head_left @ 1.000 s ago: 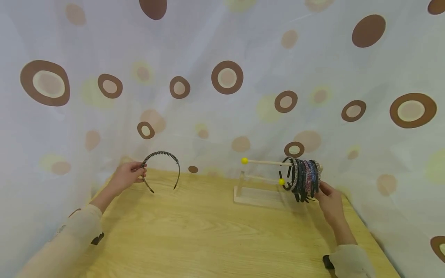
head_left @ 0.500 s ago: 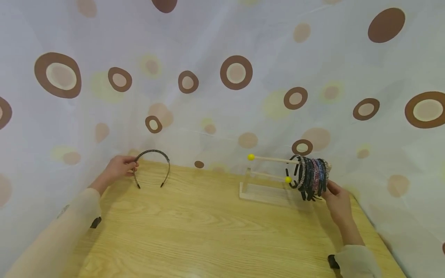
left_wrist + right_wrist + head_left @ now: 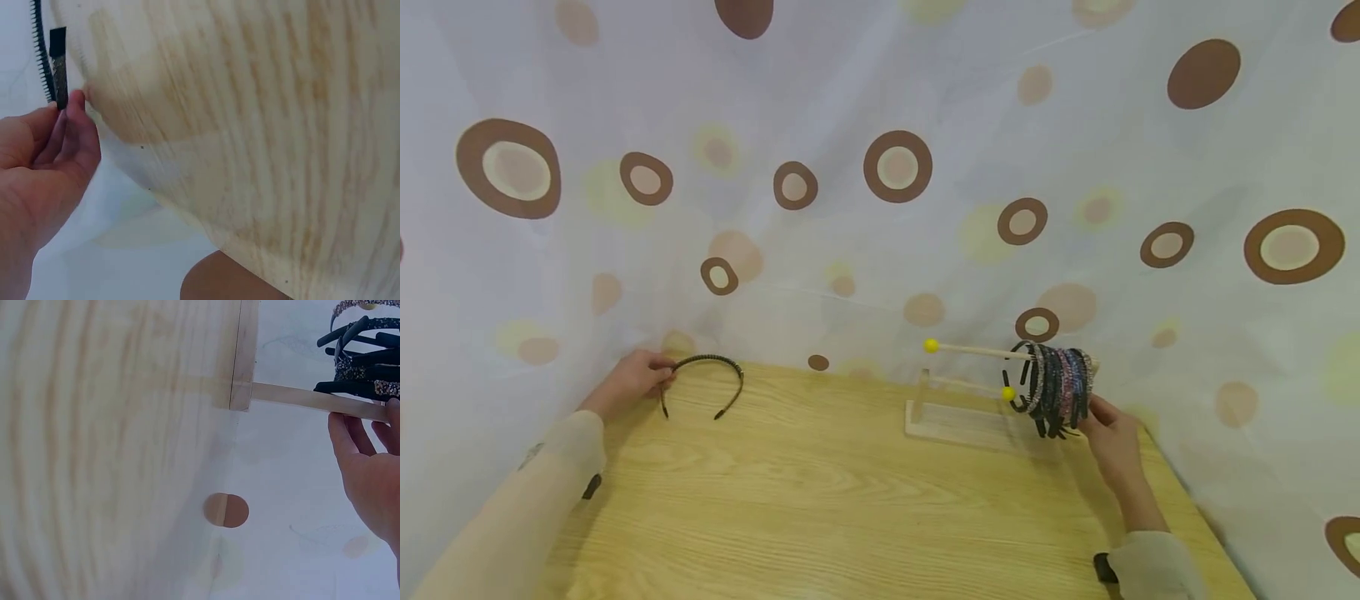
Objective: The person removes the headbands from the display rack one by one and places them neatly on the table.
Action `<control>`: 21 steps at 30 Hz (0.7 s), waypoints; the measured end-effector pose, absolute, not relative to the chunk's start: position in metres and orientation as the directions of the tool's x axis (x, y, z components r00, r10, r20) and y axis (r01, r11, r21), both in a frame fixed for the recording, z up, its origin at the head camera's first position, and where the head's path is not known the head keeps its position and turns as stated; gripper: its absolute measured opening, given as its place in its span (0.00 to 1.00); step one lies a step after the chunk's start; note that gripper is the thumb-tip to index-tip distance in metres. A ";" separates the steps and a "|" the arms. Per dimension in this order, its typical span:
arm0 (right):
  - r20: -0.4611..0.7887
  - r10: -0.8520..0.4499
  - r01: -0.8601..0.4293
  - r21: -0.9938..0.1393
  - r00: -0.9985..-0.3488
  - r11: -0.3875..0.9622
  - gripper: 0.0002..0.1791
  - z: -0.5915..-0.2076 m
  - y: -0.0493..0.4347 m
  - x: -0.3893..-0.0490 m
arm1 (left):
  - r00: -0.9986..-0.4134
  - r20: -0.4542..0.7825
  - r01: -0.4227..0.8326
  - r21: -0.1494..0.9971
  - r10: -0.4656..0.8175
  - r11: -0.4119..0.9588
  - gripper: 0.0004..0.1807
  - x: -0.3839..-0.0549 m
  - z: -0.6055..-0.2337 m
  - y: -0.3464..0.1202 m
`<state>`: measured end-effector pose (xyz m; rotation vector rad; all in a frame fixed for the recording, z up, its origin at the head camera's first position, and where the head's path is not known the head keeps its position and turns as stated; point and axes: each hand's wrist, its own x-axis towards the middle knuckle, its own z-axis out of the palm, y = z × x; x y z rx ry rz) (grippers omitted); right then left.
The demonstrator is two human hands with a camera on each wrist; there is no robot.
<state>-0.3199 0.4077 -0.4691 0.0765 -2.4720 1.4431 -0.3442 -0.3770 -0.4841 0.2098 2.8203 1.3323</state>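
We see that the left hand (image 3: 632, 379) has just moved farther out to the side and taken its hairband (image 3: 706, 357) along, so the band is now lower and farther from the stand (image 3: 955, 422) than it was a second ago. The thumb and fingers pinch the band near one end. The rest of it curves out to the right of that hand, with both tips pointing down close to the table (image 3: 835, 500). We can't tell if the tips touch the wood. The right hand (image 3: 1116, 442) has stayed where it was: its fingers and thumb grip the wooden post (image 3: 294, 397) at the near end of the stand. Just to the left of that hand, the other hairbands (image 3: 1060, 385) hang in a thick bunch. To us, this looks like one band is being kept well apart from the bunch, while the right hand helps the stand keep still.
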 end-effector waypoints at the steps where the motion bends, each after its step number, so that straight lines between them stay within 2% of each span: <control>1: 0.264 0.088 -0.185 -0.840 -0.960 0.510 0.31 -0.470 0.408 -0.321 | -0.990 0.079 0.137 0.730 0.117 0.669 0.19 -0.345 -0.486 -0.379; 4: 0.269 0.076 -0.192 -0.830 -0.960 0.524 0.31 -0.471 0.409 -0.321 | -0.982 0.167 0.170 0.611 0.084 0.773 0.18 -0.348 -0.492 -0.383; 7: 0.268 0.075 -0.189 -0.826 -0.961 0.531 0.30 -0.473 0.409 -0.321 | -0.979 0.192 0.170 0.576 0.070 0.800 0.20 -0.350 -0.498 -0.387; 14: 0.244 0.046 -0.180 -0.819 -0.969 0.545 0.30 -0.477 0.407 -0.316 | -0.977 0.212 0.138 0.624 0.003 0.769 0.22 -0.338 -0.498 -0.376; 21: 0.303 0.038 -0.231 -0.796 -0.952 0.559 0.29 -0.470 0.408 -0.317 | -0.959 0.283 0.187 0.674 -0.015 0.715 0.27 -0.338 -0.464 -0.317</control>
